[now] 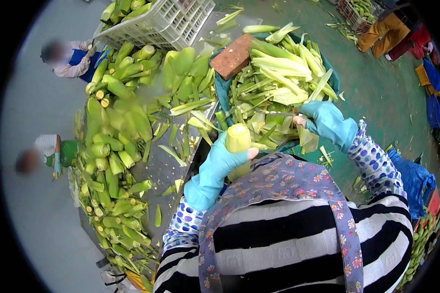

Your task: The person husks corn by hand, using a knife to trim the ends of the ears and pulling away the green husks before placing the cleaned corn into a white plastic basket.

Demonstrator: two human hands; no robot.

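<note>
My left hand point(220, 161), in a light blue glove with the thumb tip bare, grips an ear of corn point(238, 139) whose cut stalk end faces up. To its right, my right hand point(321, 119), gloved alike, holds a small knife point(278, 113) with its blade pointing left, over a heap of stripped corn husks point(278, 80). The husks fill a container lined with a dark green sack point(223, 95). The blade is apart from the ear. Part of the ear is hidden by my left hand.
Many unshucked corn ears point(113, 157) lie piled on a metal table point(161, 164) at left. A brick point(233, 56) rests on the sack's edge. A white plastic crate point(161, 23) of corn stands beyond. Two people work across the table; others are at upper right. A blue bag point(414, 183) lies right.
</note>
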